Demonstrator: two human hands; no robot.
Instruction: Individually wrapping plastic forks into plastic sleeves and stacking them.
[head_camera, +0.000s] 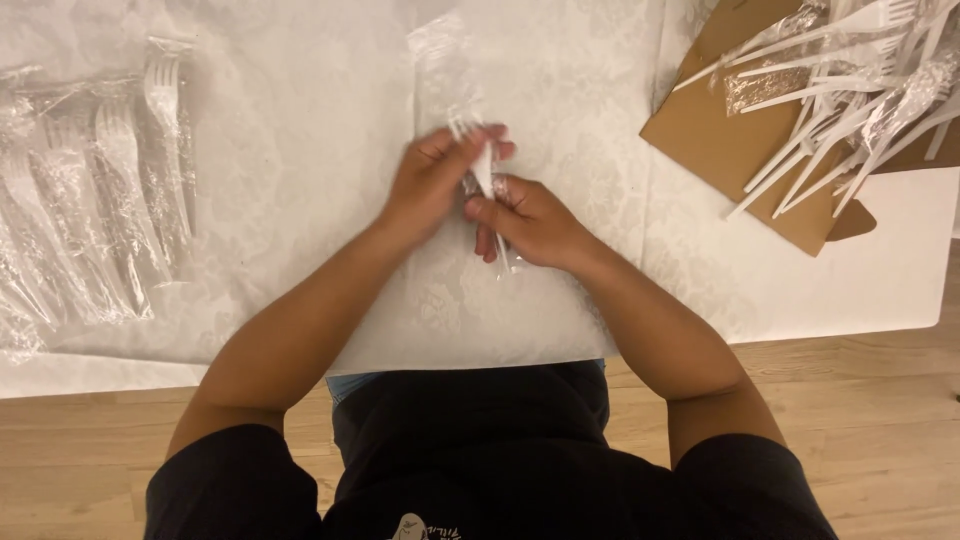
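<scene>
Across the frame, white tablecloth (300, 200) covers the table | left edge: row of wrapped forks (95, 200) | upper right: brown cardboard (720, 130) under a heap of loose forks (850, 110) | centre: left hand (435, 180) and right hand (530, 220) both pinch a white fork (484, 165) in a clear wrapper (445, 70).

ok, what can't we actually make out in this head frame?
- White plastic fork: its middle is hidden by left hand and right hand.
- Clear wrapper: too see-through to trace its edges.
- Loose fork pile: cut off by the top and right edges.
- Wrapped forks: cut off at the left edge, glare blurs the count.
</scene>
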